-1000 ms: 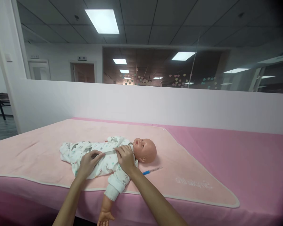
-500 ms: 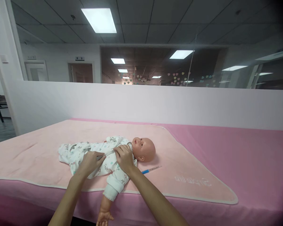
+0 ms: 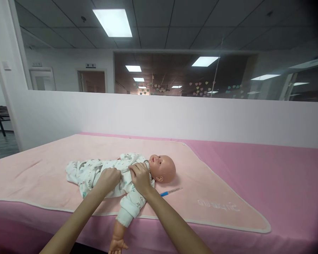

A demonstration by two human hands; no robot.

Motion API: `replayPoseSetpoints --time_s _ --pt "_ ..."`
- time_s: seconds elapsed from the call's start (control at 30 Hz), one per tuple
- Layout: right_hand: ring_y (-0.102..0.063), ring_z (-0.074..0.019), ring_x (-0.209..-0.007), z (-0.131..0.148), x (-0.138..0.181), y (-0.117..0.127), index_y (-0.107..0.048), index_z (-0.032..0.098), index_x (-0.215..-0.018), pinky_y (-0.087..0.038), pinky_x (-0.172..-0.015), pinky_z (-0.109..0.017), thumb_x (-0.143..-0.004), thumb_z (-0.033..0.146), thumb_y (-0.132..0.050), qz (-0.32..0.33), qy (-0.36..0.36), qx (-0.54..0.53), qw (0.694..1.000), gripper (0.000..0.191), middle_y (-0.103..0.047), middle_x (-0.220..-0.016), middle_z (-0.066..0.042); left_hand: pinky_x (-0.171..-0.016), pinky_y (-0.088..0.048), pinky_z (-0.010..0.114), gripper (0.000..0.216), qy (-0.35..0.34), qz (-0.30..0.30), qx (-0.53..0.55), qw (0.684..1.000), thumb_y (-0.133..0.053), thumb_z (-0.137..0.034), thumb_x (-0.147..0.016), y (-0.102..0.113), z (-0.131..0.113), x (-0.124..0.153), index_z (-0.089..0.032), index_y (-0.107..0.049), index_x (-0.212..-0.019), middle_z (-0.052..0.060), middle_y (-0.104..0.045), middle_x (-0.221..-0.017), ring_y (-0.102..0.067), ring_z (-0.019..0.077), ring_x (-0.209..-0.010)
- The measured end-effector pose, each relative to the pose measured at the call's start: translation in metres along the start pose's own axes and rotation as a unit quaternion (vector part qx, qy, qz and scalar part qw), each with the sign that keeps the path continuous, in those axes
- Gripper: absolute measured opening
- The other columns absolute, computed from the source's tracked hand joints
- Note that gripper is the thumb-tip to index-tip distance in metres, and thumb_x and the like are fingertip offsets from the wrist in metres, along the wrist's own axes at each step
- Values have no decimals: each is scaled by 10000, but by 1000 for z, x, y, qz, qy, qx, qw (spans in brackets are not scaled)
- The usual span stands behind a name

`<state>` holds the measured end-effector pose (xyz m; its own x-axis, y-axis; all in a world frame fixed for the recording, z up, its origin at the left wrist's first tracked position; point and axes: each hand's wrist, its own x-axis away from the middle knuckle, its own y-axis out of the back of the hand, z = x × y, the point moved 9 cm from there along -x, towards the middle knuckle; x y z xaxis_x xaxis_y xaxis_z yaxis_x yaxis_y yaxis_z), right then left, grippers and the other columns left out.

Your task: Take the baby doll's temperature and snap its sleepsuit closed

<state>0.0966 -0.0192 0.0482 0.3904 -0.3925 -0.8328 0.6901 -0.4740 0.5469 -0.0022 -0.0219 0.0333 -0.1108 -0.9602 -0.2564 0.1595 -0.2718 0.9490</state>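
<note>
A baby doll lies on its back on a peach blanket, its head toward the right. It wears a white printed baby suit, and one of its arms hangs over the near edge. My left hand is closed at the chest of the suit, knuckles up, pinching the front cloth; its fingertips are hidden. Just below the doll's neck, my right hand has its fingers bent and pressed together on the suit's front edge. Beside my right wrist lies a thin clear stick with a blue end, resembling a thermometer.
The blanket lies over a pink sheet that drops down at the near edge. Behind the bed runs a low white wall with glass above it. At the far left, stacked items rest on a dark-legged table.
My left hand has turned over and moved slightly right, closing toward my right hand, so its thumb no longer shows. My right hand stays at the suit's neckline.
</note>
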Motion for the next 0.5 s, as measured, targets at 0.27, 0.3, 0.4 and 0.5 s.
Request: replayPoseSetpoints --time_s 0.27,0.3,0.4,0.5 --pt "-493 -141 -742 2 0 1 -585 199 -854 -336 -722 -280 -847 176 -443 8 11 8 1000 145 -595 -793 -19 -548 -350 259 290 2 -32 0 999 -326 -171 -793 2 18 3 -127 -587 -674 113 -621 -694 -583 195 -597" --pt "-492 -144 -740 3 0 1 -584 200 -858 -340 -722 -282 -845 171 -439 14 15 12 1000 148 -592 -788 -20 -543 -347 260 290 -2 -35 1 999 -326 -179 -798 2 18 3 -128 -585 -677 112 -618 -692 -581 199 -596" --pt "-492 -157 -773 10 2 6 -574 200 -895 -359 -744 -294 -813 126 -438 39 40 18 998 175 -586 -827 -33 -536 -337 263 281 -19 -43 26 999 -333 -204 -803 3 20 6 -135 -576 -681 104 -612 -682 -578 207 -606" --pt "-485 -177 -887 14 10 32 -565 191 -899 -374 -794 -310 -758 82 -429 17 45 -4 999 224 -574 -953 -62 -550 -344 260 232 -16 -37 84 996 -362 -209 -782 7 31 11 -157 -580 -725 82 -626 -721 -577 195 -637"
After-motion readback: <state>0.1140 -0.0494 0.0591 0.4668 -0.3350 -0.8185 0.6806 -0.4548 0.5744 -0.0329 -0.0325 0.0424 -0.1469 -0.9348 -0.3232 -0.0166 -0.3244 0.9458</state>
